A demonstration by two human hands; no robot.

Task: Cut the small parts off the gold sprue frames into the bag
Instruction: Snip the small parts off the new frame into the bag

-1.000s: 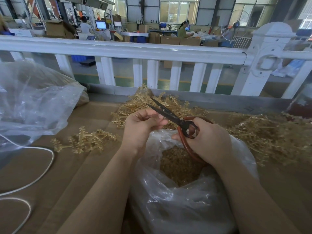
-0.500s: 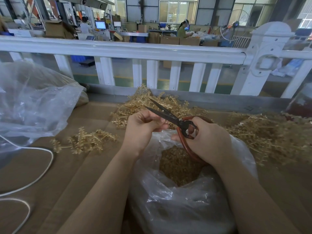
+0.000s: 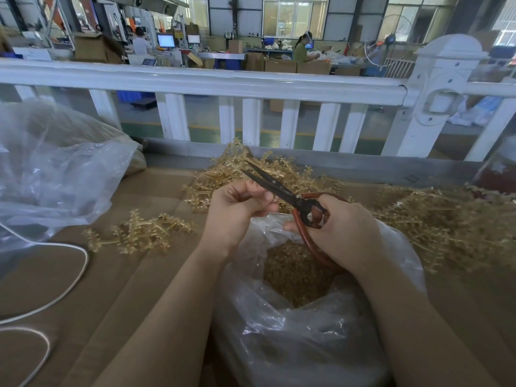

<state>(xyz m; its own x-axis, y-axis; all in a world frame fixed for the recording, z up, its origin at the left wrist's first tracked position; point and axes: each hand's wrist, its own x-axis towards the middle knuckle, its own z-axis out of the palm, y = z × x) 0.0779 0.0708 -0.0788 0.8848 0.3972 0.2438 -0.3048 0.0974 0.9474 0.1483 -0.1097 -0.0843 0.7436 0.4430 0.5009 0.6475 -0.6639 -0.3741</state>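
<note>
Bag (image 3: 307, 344): loose gold parts (image 3: 296, 272) inside | right hand (image 3: 339, 233) grips scissors (image 3: 282, 191), blades parted | left hand (image 3: 237, 208) curled, contents unclear

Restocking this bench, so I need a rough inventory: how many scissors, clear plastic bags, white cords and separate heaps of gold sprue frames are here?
Scissors: 1
Clear plastic bags: 2 (one under the hands, one at left)
White cord: 1
Gold sprue heaps: 3 (left, middle, right)
Total: 7

Factory floor, cardboard boxes (image 3: 280, 65), workstation monitors (image 3: 165, 40), industrial fan (image 3: 388, 48)
</note>
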